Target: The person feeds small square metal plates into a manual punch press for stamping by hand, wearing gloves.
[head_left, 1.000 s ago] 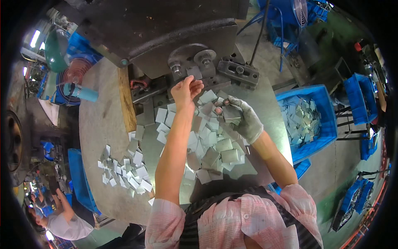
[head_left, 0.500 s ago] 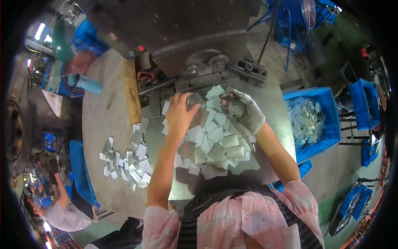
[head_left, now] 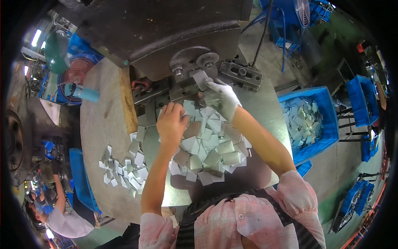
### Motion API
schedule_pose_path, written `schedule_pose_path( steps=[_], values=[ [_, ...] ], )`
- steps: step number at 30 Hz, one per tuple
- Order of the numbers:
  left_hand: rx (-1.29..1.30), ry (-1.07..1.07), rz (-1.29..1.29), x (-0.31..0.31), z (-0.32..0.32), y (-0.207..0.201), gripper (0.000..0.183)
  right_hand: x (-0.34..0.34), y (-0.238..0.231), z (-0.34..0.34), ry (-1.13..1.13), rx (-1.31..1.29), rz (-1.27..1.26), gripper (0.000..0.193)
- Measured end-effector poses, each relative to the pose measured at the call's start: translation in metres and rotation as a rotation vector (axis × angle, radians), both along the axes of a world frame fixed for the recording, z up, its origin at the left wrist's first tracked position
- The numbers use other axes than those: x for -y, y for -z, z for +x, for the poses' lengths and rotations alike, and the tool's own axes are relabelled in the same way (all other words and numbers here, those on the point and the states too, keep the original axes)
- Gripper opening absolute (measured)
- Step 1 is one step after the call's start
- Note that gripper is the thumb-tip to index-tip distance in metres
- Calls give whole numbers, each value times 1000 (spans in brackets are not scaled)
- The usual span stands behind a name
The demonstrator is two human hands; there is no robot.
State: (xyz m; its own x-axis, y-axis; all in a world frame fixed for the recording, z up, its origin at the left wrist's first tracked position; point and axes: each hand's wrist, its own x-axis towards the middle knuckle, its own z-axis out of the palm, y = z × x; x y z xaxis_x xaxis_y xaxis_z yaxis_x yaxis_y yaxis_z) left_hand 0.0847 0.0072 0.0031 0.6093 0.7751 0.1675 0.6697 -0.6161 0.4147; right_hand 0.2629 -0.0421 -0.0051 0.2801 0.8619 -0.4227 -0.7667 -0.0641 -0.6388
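Note:
My right hand (head_left: 223, 99), in a whitish glove, pinches a small flat metal plate (head_left: 200, 79) by its near edge. The plate reaches to the tooling (head_left: 182, 88) under the press head; whether it touches is unclear. My bare left hand (head_left: 171, 126) rests at the left edge of a heap of similar plates (head_left: 213, 139), its fingers curled and closed. What lies under those fingers is hidden.
The dark press (head_left: 166, 29) overhangs the table's far side. Smaller metal pieces (head_left: 124, 171) lie at left, near a wooden strip (head_left: 127, 99). A blue bin (head_left: 327, 137) of plates stands at right. A turquoise bottle (head_left: 85, 92) is at far left; a co-worker (head_left: 68, 218) sits beyond.
My right hand has moved away from me, carrying a plate from above the heap to the press tooling. My left hand has drawn slightly nearer and its spread fingers have curled in.

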Motion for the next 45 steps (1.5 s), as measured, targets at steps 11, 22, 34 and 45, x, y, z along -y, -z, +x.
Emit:
schedule_pose_path(
  steps=[11, 22, 34, 45],
  values=[
    [1103, -299, -1029, -25, 65, 10, 13, 79, 6, 7, -43, -150, 206, 29],
    [1220, -336, -1015, -20, 78, 16, 13, 79, 9, 4, -85, -310, 143, 24],
    [1073, -334, -1051, -29, 79, 12, 19, 76, 8, -2, -100, -321, 190, 15],
    [79, 187, 169, -12, 2, 34, 42, 74, 20, 14, -52, -309, 101, 20]
  ],
)
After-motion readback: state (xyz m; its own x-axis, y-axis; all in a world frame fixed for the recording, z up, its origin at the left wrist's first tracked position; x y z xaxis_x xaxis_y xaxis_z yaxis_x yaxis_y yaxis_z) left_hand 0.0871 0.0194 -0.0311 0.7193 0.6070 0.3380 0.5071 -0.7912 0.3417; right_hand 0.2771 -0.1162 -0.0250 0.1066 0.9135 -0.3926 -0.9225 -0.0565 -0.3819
